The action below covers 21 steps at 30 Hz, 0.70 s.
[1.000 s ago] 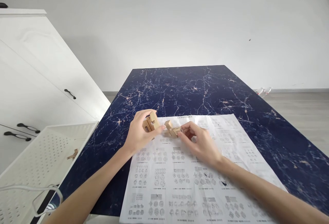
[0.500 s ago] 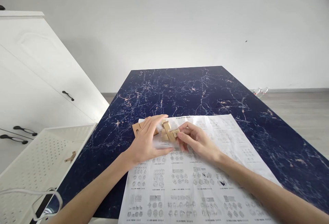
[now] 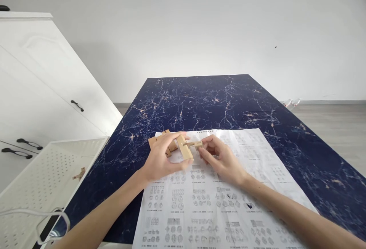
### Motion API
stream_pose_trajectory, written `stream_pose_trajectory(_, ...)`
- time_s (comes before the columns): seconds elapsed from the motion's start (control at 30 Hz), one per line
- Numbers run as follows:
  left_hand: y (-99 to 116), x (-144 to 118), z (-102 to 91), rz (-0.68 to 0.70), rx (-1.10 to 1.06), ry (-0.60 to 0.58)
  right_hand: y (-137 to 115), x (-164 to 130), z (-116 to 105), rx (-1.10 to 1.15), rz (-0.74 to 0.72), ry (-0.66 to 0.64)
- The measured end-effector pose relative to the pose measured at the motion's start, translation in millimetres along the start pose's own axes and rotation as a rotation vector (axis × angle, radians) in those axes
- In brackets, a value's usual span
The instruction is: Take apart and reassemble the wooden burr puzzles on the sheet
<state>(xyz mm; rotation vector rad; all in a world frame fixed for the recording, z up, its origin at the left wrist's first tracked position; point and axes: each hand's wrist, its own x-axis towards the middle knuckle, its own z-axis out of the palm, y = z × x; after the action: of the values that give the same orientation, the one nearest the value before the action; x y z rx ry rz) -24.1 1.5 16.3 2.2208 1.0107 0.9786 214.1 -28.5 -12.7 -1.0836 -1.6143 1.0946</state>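
left hand [image 3: 160,156] clamped on bar [image 3: 186,151] | right hand [image 3: 225,161] pinching peg [image 3: 198,144], thin end at bar | blocks [image 3: 153,142] by left hand | sheet [image 3: 211,212] beneath both

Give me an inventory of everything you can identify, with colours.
Table: one, dark blue, centre
Printed sheet: one, white, on table
Wooden pieces: several, tan, centre
Perforated tray: one, white, lower left
Wooden bits: count unclear, tan, in tray
Cable: at least one, white, lower left
Cabinet: one, white, left
Handles: three, black, on cabinet
Wall: one, pale, back
Floor: one, grey, right
Left hand: one, bare, on wooden pieces
Right hand: one, bare, on wooden pieces
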Motion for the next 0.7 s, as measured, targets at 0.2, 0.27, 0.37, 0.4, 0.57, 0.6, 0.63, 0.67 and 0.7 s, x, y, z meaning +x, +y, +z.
stream_pose_trajectory(0.2,-10.4,2.6,-0.6,-0.096,0.323,0.082,0.1,2.3,-0.7,-0.081,0.146,0.131)
stream_pose_trajectory(0.27,-15.0,2.5,0.0,-0.097,0.358,0.042,0.9,3.0,-1.4,-0.083,0.163,0.125)
stream_pose_trajectory(0.37,-19.6,0.9,2.1,-0.111,0.359,-0.033,2.9,3.7,-2.4,-0.096,0.142,0.061)
stream_pose_trajectory(0.4,-20.2,0.3,3.0,-0.114,0.353,-0.049,3.5,3.8,-2.6,-0.098,0.126,0.037)
stream_pose_trajectory(0.57,-19.2,-0.8,6.3,-0.087,0.347,-0.030,3.2,3.2,-3.7,-0.093,0.082,-0.073)
stream_pose_trajectory(0.6,-18.5,-0.5,6.4,-0.078,0.348,-0.018,2.6,3.2,-3.9,-0.091,0.089,-0.087)
stream_pose_trajectory(0.63,-17.8,-0.1,6.2,-0.066,0.349,-0.004,2.1,3.3,-4.2,-0.091,0.093,-0.084)
stream_pose_trajectory(0.67,-16.8,0.5,5.8,-0.046,0.347,0.012,1.5,3.4,-4.5,-0.093,0.091,-0.067)
stream_pose_trajectory(0.7,-15.7,1.1,5.2,-0.015,0.340,0.032,1.1,3.6,-4.8,-0.100,0.083,-0.042)
